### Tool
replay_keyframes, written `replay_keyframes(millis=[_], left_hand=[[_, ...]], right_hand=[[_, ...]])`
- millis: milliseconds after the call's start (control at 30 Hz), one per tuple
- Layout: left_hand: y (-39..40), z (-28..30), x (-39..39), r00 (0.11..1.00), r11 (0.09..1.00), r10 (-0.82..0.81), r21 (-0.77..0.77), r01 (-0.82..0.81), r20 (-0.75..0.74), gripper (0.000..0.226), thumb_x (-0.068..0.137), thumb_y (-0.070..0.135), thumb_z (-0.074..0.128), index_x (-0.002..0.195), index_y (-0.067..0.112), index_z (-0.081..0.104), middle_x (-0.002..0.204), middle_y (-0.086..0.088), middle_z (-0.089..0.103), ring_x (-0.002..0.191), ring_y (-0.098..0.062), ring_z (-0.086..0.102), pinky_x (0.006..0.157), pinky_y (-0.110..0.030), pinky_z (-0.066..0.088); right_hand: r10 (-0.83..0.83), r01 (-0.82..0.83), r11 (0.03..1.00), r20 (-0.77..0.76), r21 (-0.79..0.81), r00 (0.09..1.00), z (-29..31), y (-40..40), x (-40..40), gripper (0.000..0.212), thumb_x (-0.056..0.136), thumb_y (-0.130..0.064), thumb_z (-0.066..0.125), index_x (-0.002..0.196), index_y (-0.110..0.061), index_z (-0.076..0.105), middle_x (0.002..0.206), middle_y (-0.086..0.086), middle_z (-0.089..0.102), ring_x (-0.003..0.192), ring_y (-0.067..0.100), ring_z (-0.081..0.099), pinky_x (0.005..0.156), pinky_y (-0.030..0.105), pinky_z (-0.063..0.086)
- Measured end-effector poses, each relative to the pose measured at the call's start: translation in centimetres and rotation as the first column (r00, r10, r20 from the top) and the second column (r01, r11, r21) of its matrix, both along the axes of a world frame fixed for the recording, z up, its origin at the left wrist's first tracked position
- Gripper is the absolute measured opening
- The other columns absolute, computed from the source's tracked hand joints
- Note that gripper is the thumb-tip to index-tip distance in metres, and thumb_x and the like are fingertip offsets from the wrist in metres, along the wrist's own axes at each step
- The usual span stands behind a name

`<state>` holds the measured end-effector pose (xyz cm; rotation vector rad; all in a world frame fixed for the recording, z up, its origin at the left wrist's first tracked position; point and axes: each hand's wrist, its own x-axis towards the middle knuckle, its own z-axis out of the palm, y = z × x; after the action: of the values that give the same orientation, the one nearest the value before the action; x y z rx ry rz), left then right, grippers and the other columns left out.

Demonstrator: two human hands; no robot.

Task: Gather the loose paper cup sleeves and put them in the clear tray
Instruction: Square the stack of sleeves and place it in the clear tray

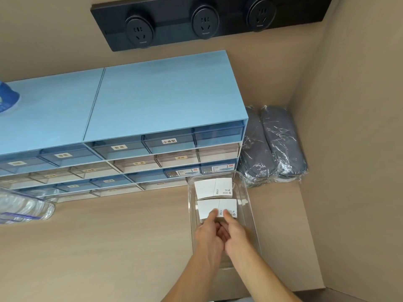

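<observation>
Head view: two hands (220, 235) grip one of two sleeve stacks (213, 188) in one clear tray (250, 214).

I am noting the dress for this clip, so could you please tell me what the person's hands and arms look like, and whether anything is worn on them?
Both are bare: the left hand and the right hand wear no gloves, and I can see no rings, watch or bracelet. No sleeve shows on either forearm up to the bottom edge of the picture. No markings are visible.

Head view, steeply downward, close above counter (109, 247)
</observation>
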<state>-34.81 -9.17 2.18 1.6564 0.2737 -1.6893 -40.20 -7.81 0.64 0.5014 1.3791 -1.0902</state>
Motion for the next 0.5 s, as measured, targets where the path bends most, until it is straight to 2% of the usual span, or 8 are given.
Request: replay_keyframes(millis=[100, 200, 300, 433, 500], left_hand=[[-0.3, 0.0, -0.1, 1.000, 1.000, 0.027, 0.004, -0.027, -0.002, 0.032, 0.082, 0.004, 0.077, 0.062, 0.002, 0.053, 0.033, -0.006, 0.050, 0.020, -0.013, 0.043, 0.028, -0.017, 0.041], [-0.4, 0.0, -0.2, 0.999, 0.999, 0.047, 0.017, -0.047, 0.025, 0.029, 0.081, 0.004, 0.079, 0.062, 0.000, 0.057, 0.048, -0.010, 0.057, 0.023, -0.010, 0.049, 0.031, -0.019, 0.048], [-0.5, 0.0, -0.3, 0.996, 1.000, 0.004, 0.023, -0.006, 0.090, 0.031, 0.082, 0.008, 0.079, 0.061, 0.001, 0.057, 0.054, -0.012, 0.057, 0.024, -0.013, 0.049, 0.034, -0.020, 0.048], [-0.7, -0.1, -0.3, 0.978, 0.995, -0.096, 0.031, 0.091, 0.186, 0.035, 0.084, 0.012, 0.076, 0.057, 0.001, 0.057, 0.041, -0.009, 0.057, 0.025, -0.016, 0.049, 0.034, -0.020, 0.046], [-1.0, 0.1, -0.4, 0.960, 0.989, -0.148, 0.045, 0.141, 0.236, 0.028, 0.084, 0.015, 0.077, 0.068, -0.003, 0.062, 0.045, -0.011, 0.062, 0.036, -0.020, 0.056, 0.040, -0.025, 0.052]], right_hand=[[0.028, -0.028, 0.999, -0.025, 0.019, 0.999, -0.3, -0.6, 0.0, 0.027, 0.089, -0.018, 0.069, 0.101, 0.006, 0.065, 0.073, 0.014, 0.060, 0.054, 0.019, 0.050, 0.046, 0.025, 0.046], [0.027, -0.026, 0.999, -0.036, 0.030, 0.999, -0.9, -1.1, -0.1, 0.021, 0.087, -0.016, 0.071, 0.093, 0.003, 0.063, 0.073, 0.013, 0.058, 0.058, 0.021, 0.053, 0.056, 0.030, 0.048], [0.059, -0.057, 0.998, -0.061, 0.041, 0.996, -1.2, -1.3, -0.2, 0.021, 0.086, -0.016, 0.072, 0.089, 0.003, 0.063, 0.071, 0.013, 0.058, 0.057, 0.022, 0.054, 0.057, 0.033, 0.048], [0.174, -0.156, 0.983, -0.211, 0.099, 0.962, -1.5, -1.2, -0.3, 0.031, 0.084, -0.021, 0.075, 0.067, 0.001, 0.062, 0.060, 0.014, 0.060, 0.048, 0.023, 0.055, 0.050, 0.029, 0.049], [0.260, -0.230, 0.964, -0.290, 0.135, 0.921, -1.4, -1.1, -0.3, 0.035, 0.084, -0.027, 0.075, 0.063, 0.000, 0.064, 0.056, 0.012, 0.064, 0.046, 0.022, 0.058, 0.048, 0.025, 0.047]])
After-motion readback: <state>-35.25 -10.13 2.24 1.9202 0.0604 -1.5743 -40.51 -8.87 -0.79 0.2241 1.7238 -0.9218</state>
